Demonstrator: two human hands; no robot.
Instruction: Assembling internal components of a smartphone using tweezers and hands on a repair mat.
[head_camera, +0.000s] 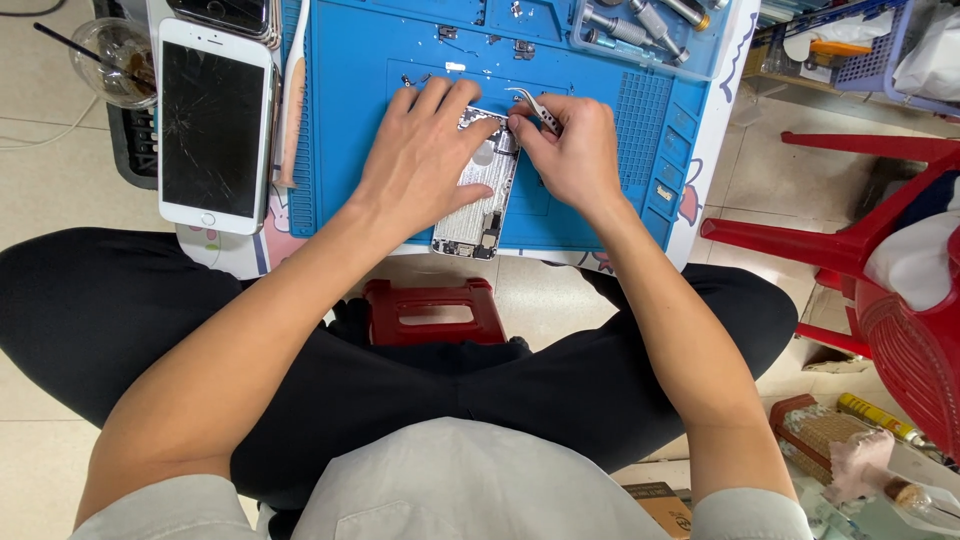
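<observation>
An opened silver phone body (478, 205) lies on the blue work mat (360, 70), its inner parts facing up. My left hand (425, 155) rests flat on its upper half, fingers spread and pressing it down. My right hand (570, 150) sits just to the right and grips metal tweezers (535, 105), whose tips point down at the phone's upper right edge, hidden by my fingers. Both thumbs meet over the phone.
A white phone with a cracked black screen (213, 125) lies left of the mat. A clear tray of screwdriver bits (640, 30) sits at the top right. Small screws dot the mat. A red stool (435, 312) stands between my knees, red plastic chairs (880, 270) at right.
</observation>
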